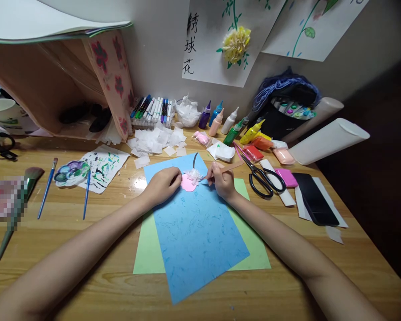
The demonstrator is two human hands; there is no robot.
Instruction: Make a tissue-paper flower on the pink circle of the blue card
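A blue sheet of paper [203,240] lies askew over a light green sheet [147,254] on the wooden table. On its upper part sits a flat pink clay piece [189,183], with ruffled white paper bits [193,175] along its upper side. A dark curved line [195,160] rises above them. My left hand [167,182] rests on the blue paper with fingers curled, their tips at the clay's left edge. My right hand [220,180] grips a slim flat brown tool [233,166], its tip near the white bits. What kind of tool it is, I cannot make out.
Scissors [265,180], a black phone [314,198] and clay packets [252,153] lie at right. Paint bottles [234,131], white paper squares [155,141] and markers [153,110] line the back. Brushes [48,187] and a painted sheet [103,167] are at left.
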